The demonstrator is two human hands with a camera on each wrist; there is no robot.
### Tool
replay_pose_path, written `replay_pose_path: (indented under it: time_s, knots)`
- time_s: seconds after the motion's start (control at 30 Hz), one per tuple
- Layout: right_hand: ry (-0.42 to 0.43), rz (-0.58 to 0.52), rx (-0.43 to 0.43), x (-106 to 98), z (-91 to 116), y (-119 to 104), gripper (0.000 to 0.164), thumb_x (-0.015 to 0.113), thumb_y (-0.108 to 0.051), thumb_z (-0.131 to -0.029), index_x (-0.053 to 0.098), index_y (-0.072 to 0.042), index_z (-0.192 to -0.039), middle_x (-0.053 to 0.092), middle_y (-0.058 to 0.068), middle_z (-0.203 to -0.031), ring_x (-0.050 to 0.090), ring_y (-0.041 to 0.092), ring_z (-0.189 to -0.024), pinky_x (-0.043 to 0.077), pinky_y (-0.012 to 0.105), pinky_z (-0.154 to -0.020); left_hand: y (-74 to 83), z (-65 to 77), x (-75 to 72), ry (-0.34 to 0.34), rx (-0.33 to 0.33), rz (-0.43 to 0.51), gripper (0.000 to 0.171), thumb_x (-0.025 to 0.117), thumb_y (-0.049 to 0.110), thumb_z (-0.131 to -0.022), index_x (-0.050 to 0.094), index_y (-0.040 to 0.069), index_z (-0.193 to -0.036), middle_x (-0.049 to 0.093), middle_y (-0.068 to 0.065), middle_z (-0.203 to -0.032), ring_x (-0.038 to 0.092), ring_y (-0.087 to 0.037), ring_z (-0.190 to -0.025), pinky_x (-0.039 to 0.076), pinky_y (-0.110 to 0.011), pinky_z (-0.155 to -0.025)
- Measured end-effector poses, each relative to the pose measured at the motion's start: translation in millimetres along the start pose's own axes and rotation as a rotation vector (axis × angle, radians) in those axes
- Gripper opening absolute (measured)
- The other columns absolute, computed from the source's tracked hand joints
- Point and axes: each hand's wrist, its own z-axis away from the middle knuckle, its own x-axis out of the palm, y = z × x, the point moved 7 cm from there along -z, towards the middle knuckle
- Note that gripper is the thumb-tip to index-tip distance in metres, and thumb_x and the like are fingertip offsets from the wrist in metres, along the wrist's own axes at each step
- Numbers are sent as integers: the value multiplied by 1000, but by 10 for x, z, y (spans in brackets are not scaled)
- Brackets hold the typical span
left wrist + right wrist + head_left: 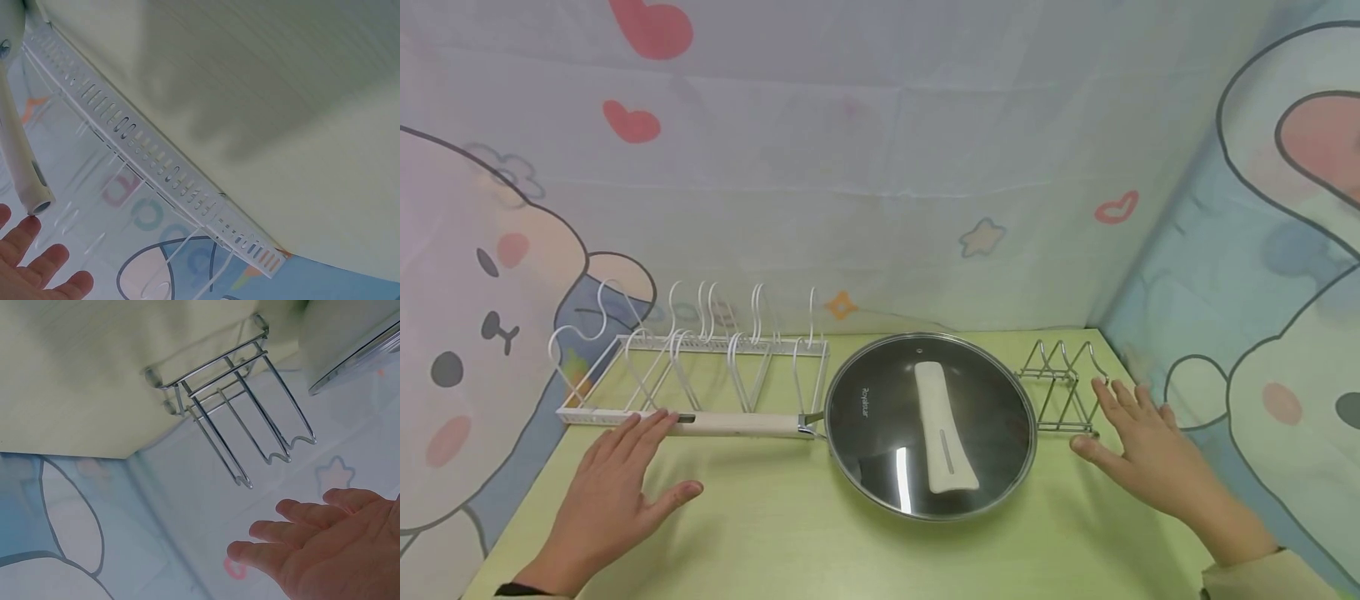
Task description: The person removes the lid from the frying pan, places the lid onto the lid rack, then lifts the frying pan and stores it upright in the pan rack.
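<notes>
A frying pan with a long cream handle (737,425) sits mid-table, its handle pointing left. Covering it is a dark glass lid (880,442) with a metal rim and an upright cream grip (943,429). My left hand (606,496) is spread with the fingers straight, fingertips right by the end of the pan handle. In the left wrist view those fingers (22,240) are just below the handle's tip (34,200). Palm down and fingers extended, my right hand (1150,454) hovers beside a small chrome wire rack (1063,427) and holds nothing.
A white rack (587,415) with several curved wire dividers stands behind the pan handle on the left. The pale green table (760,533) meets a cartoon-printed cloth (850,167) at its back and sides. In the right wrist view, the pan (350,337) overhangs near the chrome rack.
</notes>
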Motion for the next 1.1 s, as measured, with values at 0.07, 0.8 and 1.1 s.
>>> replay_pose_path:
  time_s: [0.07,0.8,1.1]
  knots:
    - [-4,1,-1,0,-5,-10,97,59,-60,-105,14,-6,-171,20,39,-170,10,70,-154,14,86,-117,2,-2,3,0,3,0,96,84,62,-82,50,9,-155,58,-17,-154,47,-51,-141,36,-70,-113]
    - [1,-26,-49,9,-49,-193,94,59,-57,-105,16,-5,-171,24,31,-173,17,65,-156,16,83,-121,76,-95,-3,12,51,-23,96,82,67,-81,54,8,-151,58,-19,-154,48,-50,-142,36,-69,-113]
    - [-9,-51,-55,60,-74,-274,95,61,-57,-105,14,-7,-171,24,32,-172,18,64,-157,15,82,-121,138,-154,14,8,73,-45,94,80,69,-80,58,8,-147,59,-18,-152,49,-52,-142,36,-69,-114]
